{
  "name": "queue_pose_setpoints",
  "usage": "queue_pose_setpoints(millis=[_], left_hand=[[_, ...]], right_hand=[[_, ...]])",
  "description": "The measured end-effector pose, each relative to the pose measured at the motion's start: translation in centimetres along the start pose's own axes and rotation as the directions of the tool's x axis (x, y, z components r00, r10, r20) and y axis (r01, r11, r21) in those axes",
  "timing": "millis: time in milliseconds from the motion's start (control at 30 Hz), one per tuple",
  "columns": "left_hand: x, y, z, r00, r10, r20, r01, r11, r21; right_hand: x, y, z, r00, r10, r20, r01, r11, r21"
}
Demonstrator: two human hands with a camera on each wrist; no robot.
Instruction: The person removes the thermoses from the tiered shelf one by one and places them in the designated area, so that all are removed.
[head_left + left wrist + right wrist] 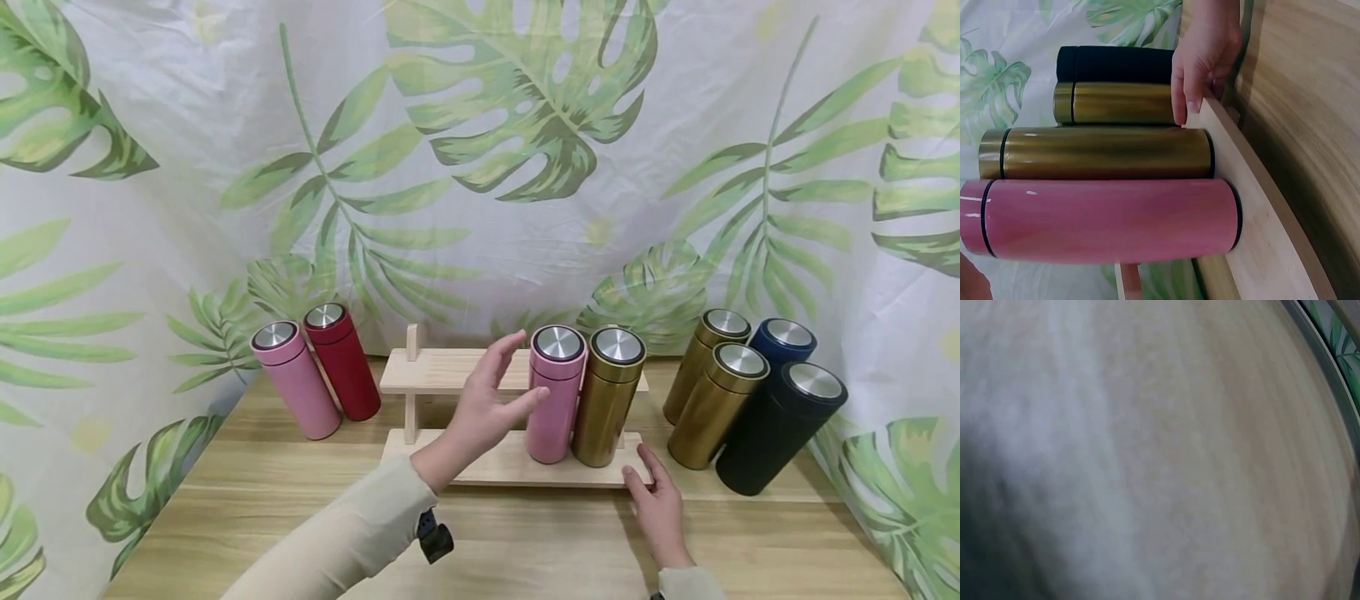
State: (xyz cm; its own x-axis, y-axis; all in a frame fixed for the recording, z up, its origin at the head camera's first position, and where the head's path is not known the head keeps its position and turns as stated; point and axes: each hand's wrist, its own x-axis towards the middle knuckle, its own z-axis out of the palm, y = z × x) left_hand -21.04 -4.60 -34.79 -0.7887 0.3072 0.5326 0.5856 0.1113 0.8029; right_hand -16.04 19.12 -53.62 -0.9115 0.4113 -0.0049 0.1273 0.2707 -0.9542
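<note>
A two-tier wooden rack (495,468) stands on the table. On its lower board a pink thermos bottle (552,408) and a gold thermos bottle (604,417) stand upright side by side. My left hand (487,408) is at the pink bottle's left side, thumb and fingers spread; whether it touches the bottle is unclear. With my right hand (660,508) I grip the right end of the lower board. In the left wrist view that hand (1207,59) has its thumb and fingers on the board's end, beside the gold bottle (1110,153). The right wrist view gives only blurred wood.
At the left, a pink bottle (298,383) and a red bottle (345,367) stand on the table (525,550). Right of the rack are two gold bottles (712,417), a blue bottle (780,342) and a larger black bottle (776,433). A leaf-print cloth (525,250) hangs behind.
</note>
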Motion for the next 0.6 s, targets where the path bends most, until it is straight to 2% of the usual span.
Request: queue_pose_setpoints(millis=[200, 433, 600], left_hand=[[0.7, -0.1, 1.3, 1.0, -0.026, -0.005, 0.026, 0.998, -0.059], [1.3, -0.3, 2.2, 0.996, -0.09, -0.027, 0.087, 0.991, -0.102], [1.8, -0.8, 2.7, 0.994, -0.096, -0.043, 0.091, 0.989, -0.116]], right_hand=[[0.0, -0.1, 0.1, 1.0, -0.011, -0.025, 0.011, 1.0, 0.005], [-0.1, -0.2, 0.2, 1.0, -0.016, -0.022, 0.016, 1.0, 0.014], [-0.2, -0.3, 0.1, 0.999, -0.021, -0.028, 0.022, 1.0, 0.018]])
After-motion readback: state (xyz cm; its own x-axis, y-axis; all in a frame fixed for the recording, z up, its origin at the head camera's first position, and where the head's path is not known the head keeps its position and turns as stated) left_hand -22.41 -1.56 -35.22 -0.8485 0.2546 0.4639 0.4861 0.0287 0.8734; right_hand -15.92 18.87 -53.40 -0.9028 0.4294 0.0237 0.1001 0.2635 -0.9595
